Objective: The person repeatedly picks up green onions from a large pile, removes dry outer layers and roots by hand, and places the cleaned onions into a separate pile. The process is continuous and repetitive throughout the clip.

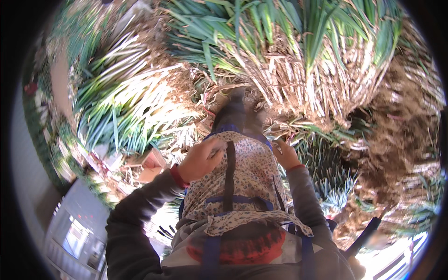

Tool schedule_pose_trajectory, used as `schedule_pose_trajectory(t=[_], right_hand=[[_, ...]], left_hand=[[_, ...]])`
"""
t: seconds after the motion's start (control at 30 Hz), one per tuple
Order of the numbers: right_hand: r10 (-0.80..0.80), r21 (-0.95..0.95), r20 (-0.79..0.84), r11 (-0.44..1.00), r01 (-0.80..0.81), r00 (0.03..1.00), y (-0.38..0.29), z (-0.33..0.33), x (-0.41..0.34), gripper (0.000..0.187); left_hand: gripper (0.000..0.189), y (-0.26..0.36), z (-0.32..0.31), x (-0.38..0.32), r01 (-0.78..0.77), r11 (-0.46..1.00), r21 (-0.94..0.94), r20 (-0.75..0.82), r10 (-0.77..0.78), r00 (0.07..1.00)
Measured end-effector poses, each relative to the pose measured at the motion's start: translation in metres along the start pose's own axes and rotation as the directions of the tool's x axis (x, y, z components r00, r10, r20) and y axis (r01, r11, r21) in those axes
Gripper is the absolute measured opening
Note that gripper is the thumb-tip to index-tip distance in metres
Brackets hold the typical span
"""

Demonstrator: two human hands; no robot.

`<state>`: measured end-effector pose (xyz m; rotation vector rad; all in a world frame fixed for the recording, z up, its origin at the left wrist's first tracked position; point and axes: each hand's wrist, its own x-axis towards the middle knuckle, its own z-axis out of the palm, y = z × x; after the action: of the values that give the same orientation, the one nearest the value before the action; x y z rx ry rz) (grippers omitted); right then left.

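Note:
My left hand (204,157), blurred, is over the left side of a floral apron (248,157) on my lap; its fingers are bent, and whether it holds anything is unclear. At the apron's right edge is my right hand (284,154), fingers curled near the cloth; I cannot tell if it grips it. Both wrists have red cuffs or bands. Before my feet lies a large pile of long green onions or leeks (325,70), with pale stalks and brown roots towards me. A second pile of leafy stalks (140,101) lies to the left, brightly sunlit.
Loose root trimmings and soil (395,147) heap up at the right. More upright green stalks (329,168) stand beside my right forearm. An open cardboard box (152,166) sits left of my left hand. A dark pole-like thing (364,234) slants at lower right.

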<state>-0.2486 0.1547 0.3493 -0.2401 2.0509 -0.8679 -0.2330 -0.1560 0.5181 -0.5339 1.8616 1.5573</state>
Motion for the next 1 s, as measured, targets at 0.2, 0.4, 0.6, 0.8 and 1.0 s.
schedule_pose_trajectory(t=[0.2,0.4,0.6,0.8,1.0], right_hand=[[-0.054,-0.01,0.154,0.998,0.056,0.987,0.031,0.018,0.018,0.034],[-0.02,-0.085,0.227,0.996,0.04,0.974,0.052,0.042,0.072,0.027],[-0.186,-0.109,0.089,0.975,0.195,0.978,0.091,0.103,0.171,0.023],[0.036,0.067,0.205,0.997,-0.05,0.978,0.183,0.236,0.247,0.023],[-0.023,-0.424,0.581,0.845,0.327,0.814,0.258,0.417,0.183,0.039]], left_hand=[[0.022,-0.115,0.08,-0.054,0.119,0.988,0.096,-0.063,-0.113,0.992],[0.023,-0.168,0.102,-0.022,0.011,0.998,-0.055,-0.191,-0.022,0.981],[0.019,-0.264,0.075,0.047,-0.024,0.998,0.058,-0.294,0.04,0.955],[0.015,-0.381,0.017,0.131,0.01,0.974,0.225,-0.302,0.06,0.951],[0.017,-0.425,-0.023,0.195,0.135,0.95,0.281,-0.106,-0.109,0.988]])
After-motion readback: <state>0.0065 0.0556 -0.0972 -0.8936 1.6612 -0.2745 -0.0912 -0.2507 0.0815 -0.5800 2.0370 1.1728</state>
